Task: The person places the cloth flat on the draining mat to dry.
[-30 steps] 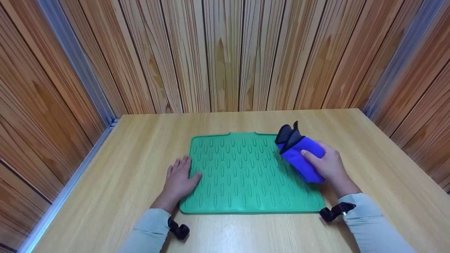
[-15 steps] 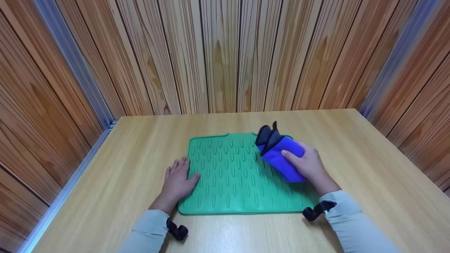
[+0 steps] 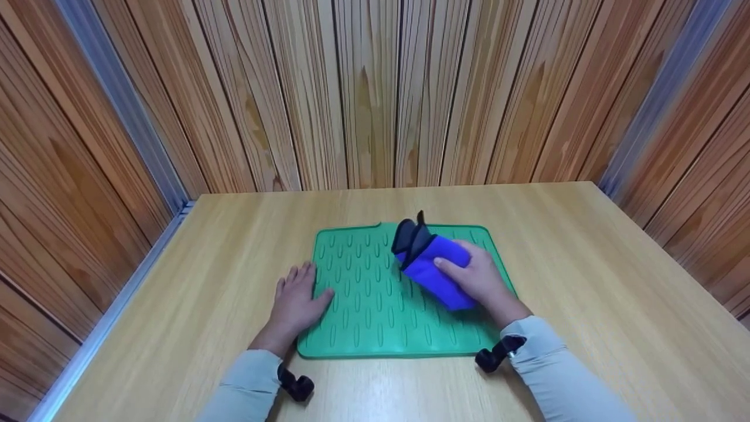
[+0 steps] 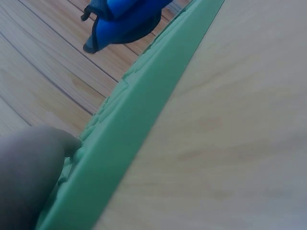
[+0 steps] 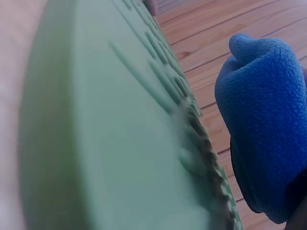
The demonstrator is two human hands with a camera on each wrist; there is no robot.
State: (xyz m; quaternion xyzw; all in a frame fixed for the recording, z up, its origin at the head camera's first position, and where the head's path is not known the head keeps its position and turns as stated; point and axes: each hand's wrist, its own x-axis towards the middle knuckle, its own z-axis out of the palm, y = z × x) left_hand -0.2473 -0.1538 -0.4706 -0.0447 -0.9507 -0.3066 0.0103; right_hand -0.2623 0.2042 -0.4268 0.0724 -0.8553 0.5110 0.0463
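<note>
Folded into a bundle, a blue cloth point(image 3: 439, 272) with black edging is gripped by my right hand point(image 3: 485, 281), thumb on its near face. It is tilted above the right half of a green mat point(image 3: 351, 319) with rows of raised oval bumps. The right wrist view shows the cloth's fuzzy side point(image 5: 268, 115) apart from the mat. My left hand point(image 3: 297, 303) rests at the mat's left edge, fingers extended and thumb over the border. In the left wrist view the thumb point(image 4: 33, 165) lies against the mat's rim.
A light wooden table point(image 3: 193, 293) carries the mat. Wood-plank walls point(image 3: 375, 94) stand behind and at both sides, with metal posts point(image 3: 146, 111) in the corners. Black wrist cameras point(image 3: 495, 353) are strapped over the grey sleeves.
My right hand has carried the blue cloth leftward, from the mat's right edge toward its middle. The left hand has stayed in place at the mat's edge.
</note>
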